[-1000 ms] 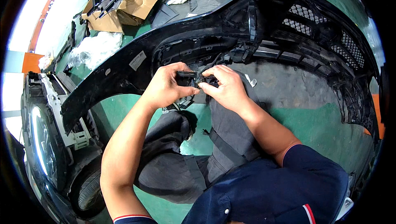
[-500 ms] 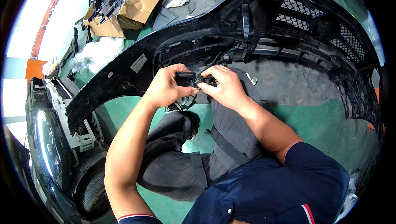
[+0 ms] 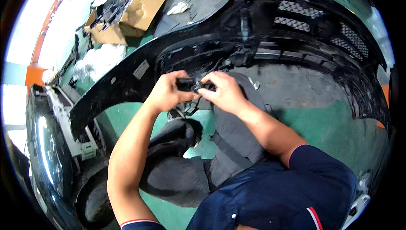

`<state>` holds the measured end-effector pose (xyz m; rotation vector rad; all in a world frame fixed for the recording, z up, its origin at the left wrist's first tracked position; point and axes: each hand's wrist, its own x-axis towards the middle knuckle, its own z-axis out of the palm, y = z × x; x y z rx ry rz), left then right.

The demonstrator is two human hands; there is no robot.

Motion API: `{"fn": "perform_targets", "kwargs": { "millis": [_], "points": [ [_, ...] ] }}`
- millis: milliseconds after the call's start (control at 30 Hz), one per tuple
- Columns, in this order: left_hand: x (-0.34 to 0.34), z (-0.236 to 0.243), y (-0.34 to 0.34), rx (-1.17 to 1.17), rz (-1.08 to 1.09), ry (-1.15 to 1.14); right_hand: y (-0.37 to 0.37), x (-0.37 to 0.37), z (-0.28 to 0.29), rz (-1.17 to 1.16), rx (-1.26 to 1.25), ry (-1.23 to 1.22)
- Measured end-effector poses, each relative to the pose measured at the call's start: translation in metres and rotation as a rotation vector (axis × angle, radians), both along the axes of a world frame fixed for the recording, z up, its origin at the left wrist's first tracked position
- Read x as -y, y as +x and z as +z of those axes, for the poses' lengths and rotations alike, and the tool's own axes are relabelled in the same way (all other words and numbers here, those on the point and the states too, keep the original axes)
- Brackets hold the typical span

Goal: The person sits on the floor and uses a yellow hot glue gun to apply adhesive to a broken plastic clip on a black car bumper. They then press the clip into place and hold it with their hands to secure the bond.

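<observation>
My left hand and my right hand meet above my knee, both closed on a small black plastic part. The left fingers and thumb grip its left end. At its right end my right thumb and forefinger pinch it; its exact kind is too small and dark to make out. Just beyond my hands lies a large black car bumper, with its hollow inner side toward me. Dark wiring runs along the bumper near my fingers.
A cardboard box of black parts stands at the far left, with clear plastic wrapping nearer. A white glove lies on a grey sheet behind the bumper. At left is a car front with a headlight. Mesh grilles show at far right.
Both hands stay on the black part, which has shifted slightly left and down in the picture. The bumper appears a little farther left as the view moves.
</observation>
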<state>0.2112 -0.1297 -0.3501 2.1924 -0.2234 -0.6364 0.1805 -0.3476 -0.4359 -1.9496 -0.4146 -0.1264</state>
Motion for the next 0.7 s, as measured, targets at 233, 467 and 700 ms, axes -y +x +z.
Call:
{"fn": "perform_targets", "kwargs": {
  "millis": [233,467,700],
  "points": [
    [-0.032,-0.023,-0.009,0.047,0.061,-0.123,-0.001,-0.025,-0.008,0.056,-0.015,0.148],
    [0.001,-0.018,0.002,0.01,0.034,-0.105,0.002,-0.012,-0.042,0.017,-0.057,0.162],
    [0.0,-0.017,0.003,0.097,-0.034,-0.033,-0.002,-0.015,-0.042,0.005,-0.062,0.208]
  ]
}}
